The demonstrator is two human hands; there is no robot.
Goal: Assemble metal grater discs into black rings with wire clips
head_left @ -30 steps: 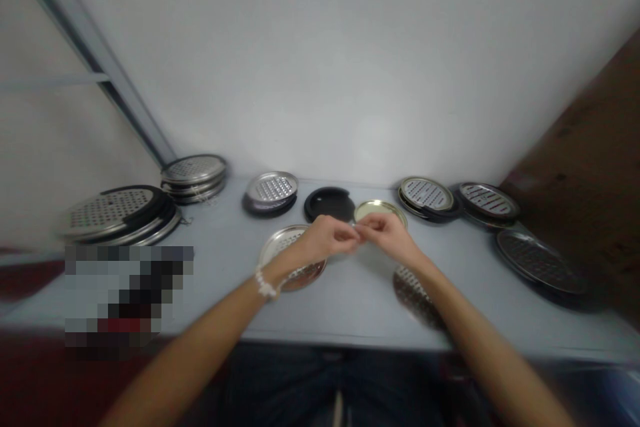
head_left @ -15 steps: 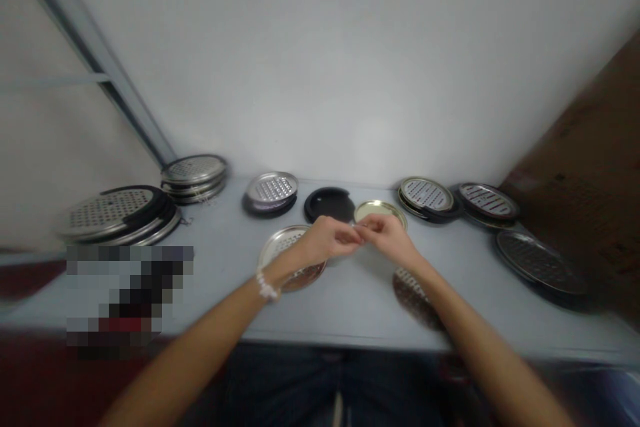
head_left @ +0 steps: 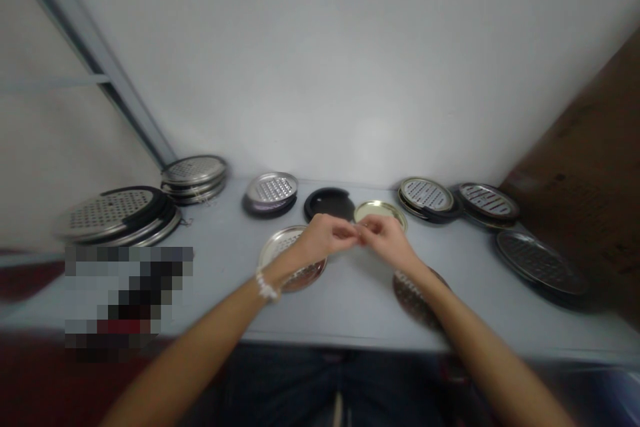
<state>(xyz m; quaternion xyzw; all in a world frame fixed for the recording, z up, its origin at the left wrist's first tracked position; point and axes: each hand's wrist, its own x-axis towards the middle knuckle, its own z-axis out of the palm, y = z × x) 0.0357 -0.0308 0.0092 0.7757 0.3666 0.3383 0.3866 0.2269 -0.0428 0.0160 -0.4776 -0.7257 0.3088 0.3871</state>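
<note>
My left hand and my right hand meet over the middle of the table, fingertips pinched together. Whatever sits between them is too small and blurred to name. Under my left hand and wrist lies a round metal grater plate, partly covered. Another round grater plate is half hidden beneath my right forearm. Just behind my hands are a black round base and a gold-coloured round metal dish, its near edge covered by my right hand.
Grater discs with black rims form stacks at the left and back left. More round graters stand along the back and right. A dark grater lies near the brown cardboard box. A white wall rises behind.
Both hands stay almost in place, with only slight shifts of the fingers at the pinch. My right forearm uncovers a little more of the plate under it.
</note>
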